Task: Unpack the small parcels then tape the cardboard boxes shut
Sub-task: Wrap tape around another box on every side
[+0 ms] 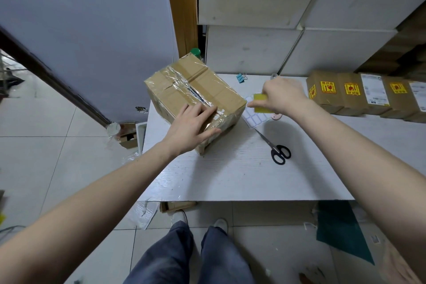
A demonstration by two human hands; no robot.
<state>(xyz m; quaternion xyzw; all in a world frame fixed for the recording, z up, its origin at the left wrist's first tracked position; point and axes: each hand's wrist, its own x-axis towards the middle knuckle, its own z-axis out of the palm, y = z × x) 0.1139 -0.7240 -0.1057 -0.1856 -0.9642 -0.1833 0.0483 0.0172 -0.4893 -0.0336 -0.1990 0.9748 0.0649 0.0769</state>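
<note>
From the head camera, the left hand (193, 125) lies flat on the near end of the cardboard box (196, 97), fingers straight and spread over the shiny clear tape (196, 93) that runs along the top seam, the thumb pressed against the box's near edge. The box sits tilted on the far left part of the white table (230, 175), one corner over the table's left edge. To the right of that hand, just past the box's right corner, the right hand (284, 95) hovers above the table with its fingers curled round a yellow-green tool (262, 104), most of it hidden by the hand, so what it is cannot be told. Directly beneath that grip lies a sheet of white labels (254, 116), with a pink object (276, 117) peeping out beside it. Nearer the person than the right hand, black-handled scissors (275, 147) lie closed on the table. Beyond the grip, a blue binder clip (241, 77) rests at the table's far edge, and to its right a row of small brown parcels (359, 94) with yellow stickers stands along the wall.
</note>
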